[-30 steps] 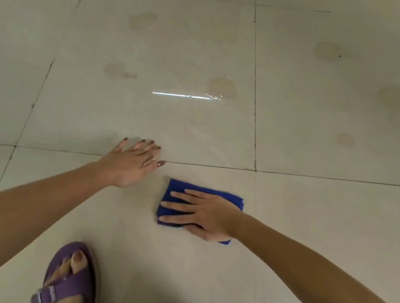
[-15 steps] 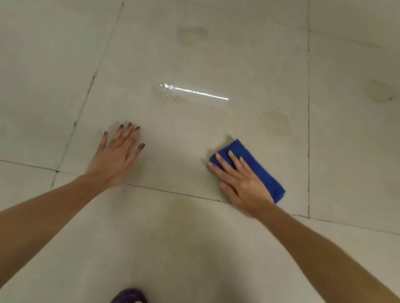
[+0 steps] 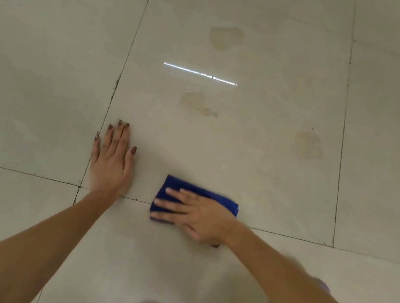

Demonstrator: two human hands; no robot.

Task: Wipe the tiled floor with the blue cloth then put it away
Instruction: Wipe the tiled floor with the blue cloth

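While your right hand (image 3: 199, 215) presses flat, fingers spread, on the blue cloth (image 3: 223, 199) — left hand (image 3: 111, 161) splayed bracing — stains (image 3: 197, 103) beyond risk being missed.

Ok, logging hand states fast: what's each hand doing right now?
Left hand: open, flat on the floor, holding nothing.
Right hand: open, fingers pressing the blue cloth down.
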